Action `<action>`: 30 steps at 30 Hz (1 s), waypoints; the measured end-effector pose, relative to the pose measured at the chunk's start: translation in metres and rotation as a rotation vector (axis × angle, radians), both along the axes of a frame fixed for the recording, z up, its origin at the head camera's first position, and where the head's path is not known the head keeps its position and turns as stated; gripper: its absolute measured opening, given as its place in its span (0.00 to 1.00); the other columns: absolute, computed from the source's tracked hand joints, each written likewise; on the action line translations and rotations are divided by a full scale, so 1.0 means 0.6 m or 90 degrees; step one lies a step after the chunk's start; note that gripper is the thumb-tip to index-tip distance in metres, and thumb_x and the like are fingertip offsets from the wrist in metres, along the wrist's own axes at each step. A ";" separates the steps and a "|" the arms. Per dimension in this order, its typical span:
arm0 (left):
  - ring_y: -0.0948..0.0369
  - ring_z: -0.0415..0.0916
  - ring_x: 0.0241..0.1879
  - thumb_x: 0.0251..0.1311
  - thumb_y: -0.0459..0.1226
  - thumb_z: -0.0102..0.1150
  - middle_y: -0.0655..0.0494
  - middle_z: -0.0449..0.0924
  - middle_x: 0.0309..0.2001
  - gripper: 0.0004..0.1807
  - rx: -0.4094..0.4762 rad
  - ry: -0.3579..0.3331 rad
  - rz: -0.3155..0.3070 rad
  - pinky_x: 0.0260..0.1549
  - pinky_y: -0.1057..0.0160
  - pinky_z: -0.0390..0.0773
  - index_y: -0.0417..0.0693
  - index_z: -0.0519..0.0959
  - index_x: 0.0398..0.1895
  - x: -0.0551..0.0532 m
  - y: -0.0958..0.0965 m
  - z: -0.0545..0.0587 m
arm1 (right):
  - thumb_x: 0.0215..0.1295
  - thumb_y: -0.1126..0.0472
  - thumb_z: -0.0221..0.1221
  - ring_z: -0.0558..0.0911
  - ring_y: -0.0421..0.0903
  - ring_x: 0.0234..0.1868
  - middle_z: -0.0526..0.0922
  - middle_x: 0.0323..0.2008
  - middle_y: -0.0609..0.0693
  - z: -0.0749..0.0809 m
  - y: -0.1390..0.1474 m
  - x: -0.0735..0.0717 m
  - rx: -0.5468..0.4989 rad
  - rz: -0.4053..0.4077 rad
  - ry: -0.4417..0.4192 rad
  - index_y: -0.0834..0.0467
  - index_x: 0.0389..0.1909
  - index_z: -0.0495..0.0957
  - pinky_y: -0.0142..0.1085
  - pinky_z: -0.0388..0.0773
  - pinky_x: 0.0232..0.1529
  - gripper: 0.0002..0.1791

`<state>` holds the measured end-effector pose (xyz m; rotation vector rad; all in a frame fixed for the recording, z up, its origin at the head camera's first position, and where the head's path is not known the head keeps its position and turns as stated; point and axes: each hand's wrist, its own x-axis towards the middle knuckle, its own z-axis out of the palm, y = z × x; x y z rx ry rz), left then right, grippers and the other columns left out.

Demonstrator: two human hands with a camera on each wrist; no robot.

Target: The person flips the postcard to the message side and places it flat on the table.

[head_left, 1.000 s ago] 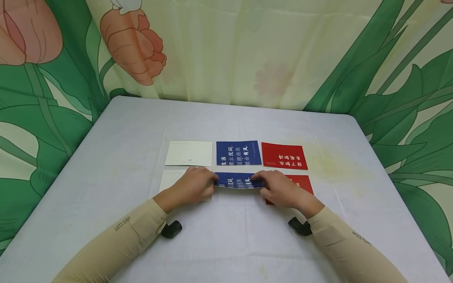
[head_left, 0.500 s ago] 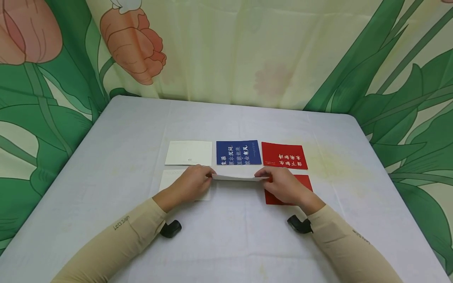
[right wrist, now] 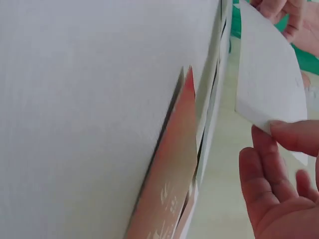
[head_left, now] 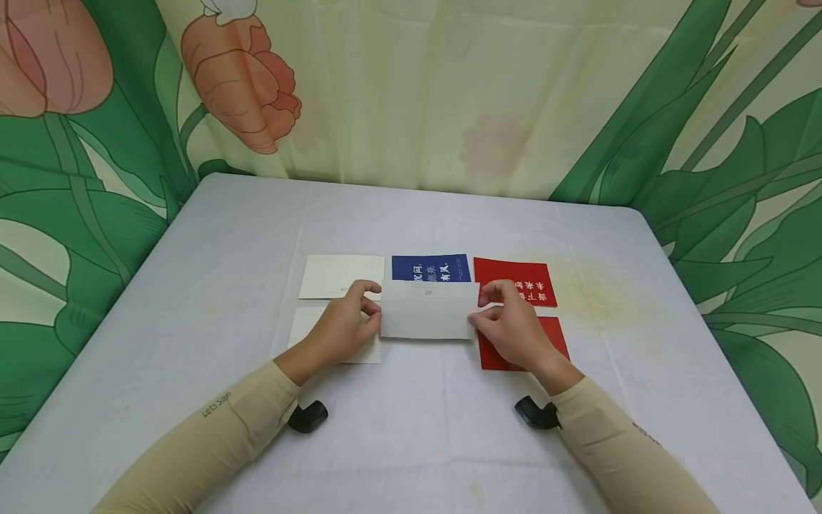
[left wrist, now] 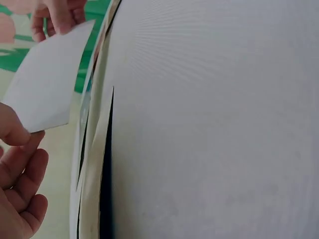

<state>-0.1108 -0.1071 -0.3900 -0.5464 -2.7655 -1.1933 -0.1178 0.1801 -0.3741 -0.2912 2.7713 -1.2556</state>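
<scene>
Between both hands a postcard (head_left: 429, 314) is held up off the table, its white back toward the head camera. My left hand (head_left: 347, 321) pinches its left edge between thumb and fingers, as the left wrist view also shows on the card (left wrist: 50, 74). At the opposite edge my right hand (head_left: 510, 325) pinches it the same way, thumb on the white face in the right wrist view. Behind it lies a blue card (head_left: 430, 267) with white writing, partly covered. Under the right hand is a red card (head_left: 552, 335); a white card (head_left: 308, 325) lies partly beneath the left.
Another white card (head_left: 340, 275) lies at the back left of the group, and another red card (head_left: 514, 271) at the back right. All rest on a white-covered table (head_left: 411, 442). A flowered curtain (head_left: 411, 93) hangs behind.
The held card's blue printed face showed at first; both hands have turned it over, so its white back now shows. It has come up in front of the rear blue card.
</scene>
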 end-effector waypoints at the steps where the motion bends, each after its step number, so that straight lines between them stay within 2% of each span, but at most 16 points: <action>1: 0.62 0.74 0.24 0.62 0.27 0.58 0.50 0.86 0.35 0.16 0.014 0.006 0.006 0.30 0.62 0.74 0.37 0.71 0.53 0.001 0.000 -0.001 | 0.65 0.66 0.65 0.87 0.50 0.43 0.76 0.50 0.57 -0.001 -0.001 0.001 -0.012 -0.012 0.001 0.62 0.53 0.66 0.49 0.79 0.53 0.22; 3: 0.60 0.79 0.28 0.62 0.27 0.57 0.49 0.86 0.37 0.17 0.039 0.014 0.014 0.34 0.60 0.78 0.38 0.69 0.53 0.002 0.002 -0.001 | 0.64 0.66 0.66 0.87 0.51 0.43 0.76 0.50 0.58 -0.003 -0.003 0.003 -0.024 -0.030 0.011 0.61 0.51 0.67 0.48 0.80 0.52 0.20; 6: 0.56 0.83 0.36 0.61 0.26 0.58 0.48 0.85 0.42 0.15 0.052 0.023 0.029 0.38 0.58 0.81 0.38 0.73 0.51 0.003 0.004 -0.001 | 0.64 0.65 0.66 0.87 0.52 0.42 0.78 0.50 0.59 -0.005 -0.005 0.004 -0.017 -0.037 0.027 0.62 0.49 0.71 0.47 0.81 0.49 0.17; 10: 0.57 0.82 0.37 0.60 0.26 0.59 0.47 0.82 0.47 0.15 0.041 0.029 0.029 0.40 0.57 0.81 0.35 0.78 0.51 0.002 0.005 0.001 | 0.64 0.65 0.66 0.87 0.52 0.42 0.80 0.49 0.58 -0.005 -0.003 0.006 0.008 -0.027 0.040 0.64 0.51 0.76 0.46 0.82 0.47 0.16; 13: 0.56 0.82 0.39 0.60 0.26 0.59 0.46 0.82 0.47 0.14 0.023 0.025 0.015 0.43 0.56 0.81 0.34 0.80 0.50 0.001 0.004 0.000 | 0.64 0.64 0.66 0.87 0.52 0.43 0.80 0.49 0.57 -0.005 -0.002 0.006 0.035 -0.018 0.042 0.64 0.52 0.78 0.46 0.83 0.46 0.17; 17: 0.57 0.81 0.40 0.59 0.28 0.63 0.47 0.82 0.44 0.17 -0.005 -0.027 -0.011 0.46 0.56 0.79 0.33 0.80 0.52 -0.001 0.004 0.001 | 0.62 0.63 0.67 0.85 0.50 0.40 0.82 0.47 0.56 -0.003 -0.001 0.005 0.083 -0.004 0.032 0.63 0.53 0.80 0.44 0.84 0.43 0.18; 21: 0.57 0.78 0.41 0.58 0.30 0.67 0.51 0.80 0.40 0.23 -0.043 -0.104 -0.029 0.44 0.60 0.78 0.33 0.79 0.57 -0.004 0.008 0.004 | 0.60 0.62 0.69 0.82 0.48 0.38 0.83 0.43 0.54 -0.004 -0.001 0.004 0.128 0.017 -0.001 0.63 0.54 0.81 0.42 0.83 0.41 0.21; 23: 0.58 0.75 0.40 0.58 0.32 0.68 0.53 0.79 0.38 0.24 -0.065 -0.128 -0.036 0.43 0.61 0.77 0.33 0.79 0.58 -0.005 0.011 0.004 | 0.60 0.61 0.70 0.81 0.48 0.39 0.82 0.41 0.53 -0.004 -0.001 0.003 0.144 0.024 -0.018 0.62 0.55 0.80 0.42 0.82 0.42 0.22; 25: 0.58 0.73 0.38 0.58 0.32 0.69 0.54 0.77 0.36 0.24 -0.083 -0.140 -0.041 0.41 0.62 0.76 0.33 0.79 0.58 -0.006 0.013 0.003 | 0.59 0.61 0.70 0.80 0.48 0.39 0.82 0.40 0.52 -0.005 -0.001 0.003 0.160 0.030 -0.030 0.62 0.55 0.80 0.42 0.81 0.42 0.23; 30: 0.58 0.70 0.36 0.56 0.32 0.71 0.55 0.74 0.32 0.24 -0.112 -0.135 -0.060 0.39 0.61 0.73 0.33 0.79 0.56 -0.006 0.015 -0.002 | 0.57 0.61 0.70 0.78 0.48 0.39 0.80 0.38 0.50 -0.005 -0.001 0.003 0.194 0.055 -0.052 0.61 0.53 0.81 0.42 0.80 0.42 0.22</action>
